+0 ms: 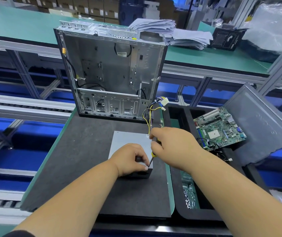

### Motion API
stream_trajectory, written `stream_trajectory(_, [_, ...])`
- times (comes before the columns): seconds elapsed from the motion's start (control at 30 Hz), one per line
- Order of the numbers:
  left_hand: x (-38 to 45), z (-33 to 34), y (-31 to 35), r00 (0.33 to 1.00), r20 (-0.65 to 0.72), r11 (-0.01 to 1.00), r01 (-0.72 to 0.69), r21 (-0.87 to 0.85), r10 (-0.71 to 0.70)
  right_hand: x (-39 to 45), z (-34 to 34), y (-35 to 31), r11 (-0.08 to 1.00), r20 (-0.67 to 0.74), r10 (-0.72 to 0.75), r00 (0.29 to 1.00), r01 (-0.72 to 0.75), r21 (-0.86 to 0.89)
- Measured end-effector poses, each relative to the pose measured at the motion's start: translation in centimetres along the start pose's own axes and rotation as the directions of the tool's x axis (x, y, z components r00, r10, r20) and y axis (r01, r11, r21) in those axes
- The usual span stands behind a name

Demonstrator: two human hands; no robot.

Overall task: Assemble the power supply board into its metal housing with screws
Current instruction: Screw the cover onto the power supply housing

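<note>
Black mat [78, 161]; housing [128, 141] mid-mat; margins open

An open computer case [112, 72] is standing upright at the far edge of the dark foam mat [78, 161] on the worktop. To the right, a green motherboard [220, 127] is lying beside a tilted grey side panel [263, 124]. A stack of papers [174, 31] is sitting on the green bench behind, near a black box [225, 38].
</note>
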State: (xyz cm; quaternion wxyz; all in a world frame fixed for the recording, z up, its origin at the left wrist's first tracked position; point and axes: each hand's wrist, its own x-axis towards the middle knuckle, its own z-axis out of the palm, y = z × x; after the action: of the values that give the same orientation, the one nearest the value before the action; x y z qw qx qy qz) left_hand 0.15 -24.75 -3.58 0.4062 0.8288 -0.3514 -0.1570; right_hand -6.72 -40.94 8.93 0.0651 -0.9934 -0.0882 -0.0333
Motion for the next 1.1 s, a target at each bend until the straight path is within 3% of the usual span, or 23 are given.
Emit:
stream_trajectory(0.1, [-0.01,-0.02,0.04,1.000,-0.002,1.000,0.006,-0.007,-0.006,-0.03,-0.12,-0.26,0.998,-0.015,-0.044,0.999,0.045,0.043])
stream_trajectory(0.27, [0.05,0.06,-0.13,1.000,-0.002,1.000,-0.009,0.012,0.009,0.25,0.06,0.06,0.994,-0.043,0.002,0.999,-0.006,-0.109])
stream_trajectory(0.5, [0.10,0.08,-0.23,1.000,0.003,1.000,0.013,-0.007,-0.013,-0.03,0.04,-0.35,0.995,-0.058,0.001,0.998,0.005,0.097])
stream_trajectory(0.67, [0.12,0.10,-0.27,1.000,0.005,0.999,0.002,0.041,-0.002,0.18,0.42,-0.03,0.999,-0.076,0.022,0.997,-0.026,-0.043])
stream_trajectory(0.87, [0.04,0.03,-0.12,1.000,0.008,1.000,0.011,-0.006,-0.011,-0.12,0.34,-0.28,0.995,-0.068,-0.021,0.997,0.027,0.092])
stream_trajectory(1.1, [0.02,0.12,-0.12,1.000,0.005,1.000,0.012,0.012,-0.012,0.16,0.66,-0.22,1.000,-0.034,0.024,0.999,-0.024,-0.006])
